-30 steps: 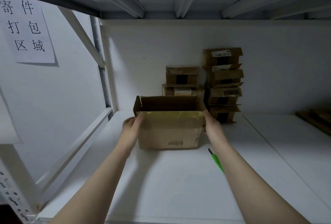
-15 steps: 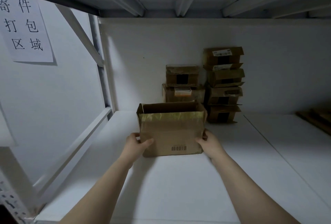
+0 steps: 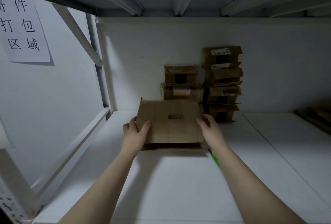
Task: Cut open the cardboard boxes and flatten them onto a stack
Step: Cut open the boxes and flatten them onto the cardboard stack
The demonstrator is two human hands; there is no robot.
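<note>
A brown cardboard box (image 3: 172,121) with a barcode on its upward face lies tipped over on the white shelf (image 3: 179,179). My left hand (image 3: 136,132) grips its left edge, thumb on top of the barcode face. My right hand (image 3: 209,129) holds the right edge, fingers bent around the side. A green-handled cutter (image 3: 214,159) lies on the shelf just right of the box, partly hidden by my right forearm.
Two stacks of taped cardboard boxes (image 3: 222,84) stand against the back wall behind the held box. Flat brown cardboard (image 3: 315,118) lies at the far right. A paper sign (image 3: 23,26) hangs on the left wall beside the white rack frame (image 3: 100,73).
The box stood upright with its open top showing; both hands slid down its sides and tipped it over, so the barcode face now points up.
</note>
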